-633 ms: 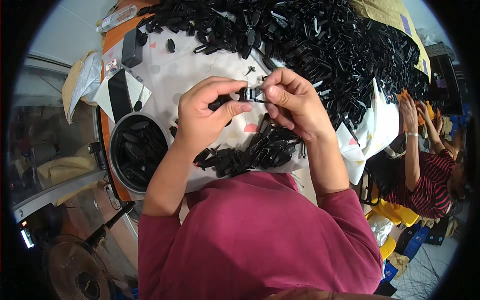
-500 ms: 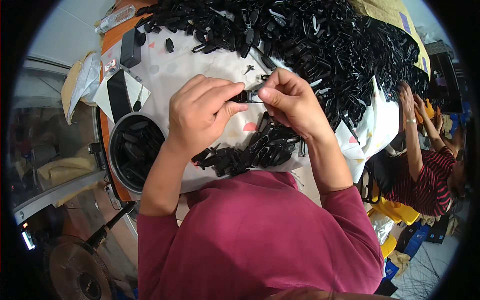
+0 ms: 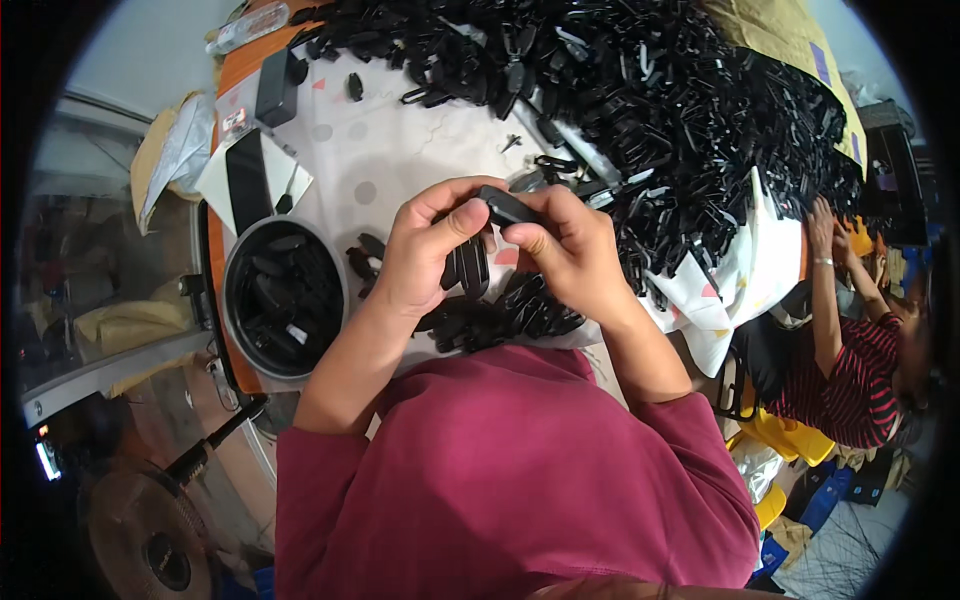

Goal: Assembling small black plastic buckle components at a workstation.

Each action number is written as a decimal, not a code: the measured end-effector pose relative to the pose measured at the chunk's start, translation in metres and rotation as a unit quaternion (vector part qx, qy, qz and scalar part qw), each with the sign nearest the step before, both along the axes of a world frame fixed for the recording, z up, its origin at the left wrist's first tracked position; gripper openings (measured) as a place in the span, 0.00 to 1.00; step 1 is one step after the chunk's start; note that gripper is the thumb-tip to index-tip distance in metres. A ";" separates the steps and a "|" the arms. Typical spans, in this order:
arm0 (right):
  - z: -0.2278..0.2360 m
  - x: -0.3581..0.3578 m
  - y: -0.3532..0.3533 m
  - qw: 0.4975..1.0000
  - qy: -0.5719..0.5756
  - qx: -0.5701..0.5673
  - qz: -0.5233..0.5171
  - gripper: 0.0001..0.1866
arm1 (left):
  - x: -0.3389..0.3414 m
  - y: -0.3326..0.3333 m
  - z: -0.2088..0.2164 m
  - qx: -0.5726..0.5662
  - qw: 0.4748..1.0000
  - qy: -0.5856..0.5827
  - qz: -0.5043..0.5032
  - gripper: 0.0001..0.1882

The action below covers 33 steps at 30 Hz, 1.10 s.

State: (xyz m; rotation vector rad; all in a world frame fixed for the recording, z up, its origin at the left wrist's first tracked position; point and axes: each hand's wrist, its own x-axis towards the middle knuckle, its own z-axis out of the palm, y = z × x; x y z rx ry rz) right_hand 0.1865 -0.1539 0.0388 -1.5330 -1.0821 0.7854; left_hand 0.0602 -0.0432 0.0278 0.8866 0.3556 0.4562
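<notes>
Both hands are raised over the table in front of my chest, pinching one small, dark, elongated black plastic piece between them. My left hand has thumb and fingers closed on its left end. My right hand grips the right end, thumb below and fingers curled behind. Just under my left fingers another black oblong piece shows; whether that hand also holds it or it lies below, I cannot tell. Nearest my body sits a small heap of similar black pieces, partly hidden by my hands and arms.
A large mound of black plastic parts covers the table's back and right. At left stand a round tub of black pieces, a phone, a black box and a plastic bottle. Another person's arm reaches in at right.
My hands have turned inward and drawn closer together, and the held piece is now tilted with its dark face showing. A pale bit now shows in the tub. The view has shifted slightly.
</notes>
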 end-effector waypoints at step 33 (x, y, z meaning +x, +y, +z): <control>-0.066 0.004 0.042 0.917 -0.378 0.002 0.124 0.11 | -0.048 0.086 -0.041 0.723 0.563 0.351 -0.192 0.13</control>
